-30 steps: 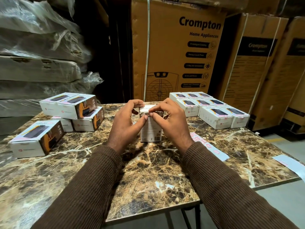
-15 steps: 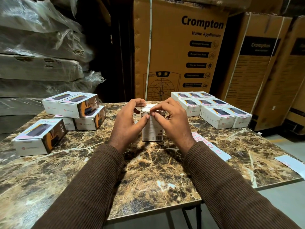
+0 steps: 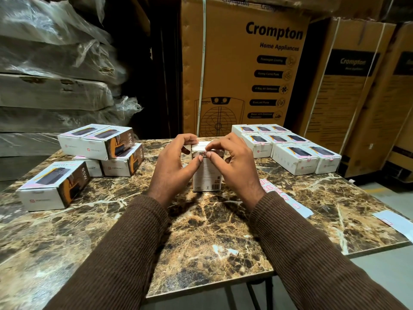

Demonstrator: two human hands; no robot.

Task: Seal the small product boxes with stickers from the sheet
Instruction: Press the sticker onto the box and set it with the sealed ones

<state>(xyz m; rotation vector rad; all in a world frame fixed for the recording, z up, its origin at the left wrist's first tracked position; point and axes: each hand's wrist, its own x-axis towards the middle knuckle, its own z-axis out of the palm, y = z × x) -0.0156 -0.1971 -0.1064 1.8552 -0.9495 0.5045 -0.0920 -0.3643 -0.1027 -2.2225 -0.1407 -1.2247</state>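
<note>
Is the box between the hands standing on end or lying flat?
Standing on end: the box rises tall from the table.

An upright box [image 3: 206, 173] stands on end at the middle of the counter [image 3: 201, 238]. The left hand [image 3: 172, 168] is at its left side and the right hand [image 3: 234, 166] at its right, their fingers [image 3: 209, 151] meeting at its top edge. Left of the upright box lies a stack of boxes [image 3: 100, 151], with a single box [image 3: 53, 186] nearer the front left. Behind and right of it lies a group of boxes [image 3: 288, 148] in rows. Just right of it lies a sticker sheet [image 3: 288, 200], and another sheet [image 3: 393, 222] lies at the counter's right edge. Behind the counter stands a large carton [image 3: 243, 68].
</note>
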